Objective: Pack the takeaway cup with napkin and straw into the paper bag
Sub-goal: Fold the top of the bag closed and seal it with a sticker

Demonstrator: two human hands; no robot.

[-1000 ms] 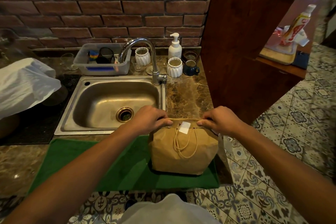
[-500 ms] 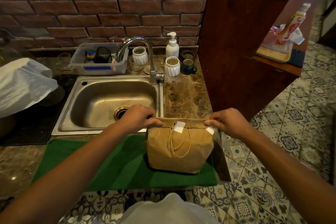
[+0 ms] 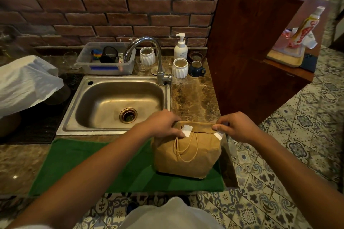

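Brown paper bag [image 3: 187, 156]: upright on green mat [image 3: 96, 163], top folded over.
Left hand [image 3: 163, 124]: fingers pinched on the fold's left end.
Right hand [image 3: 235, 126]: pinched on its right end.

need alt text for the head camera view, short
Two hands, left and right, pinch the folded-over top of a brown paper bag standing on a green mat beside a steel sink. Behind it are a faucet and brick wall.

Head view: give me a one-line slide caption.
Both hands pinch the folded top of the paper bag on the green mat.
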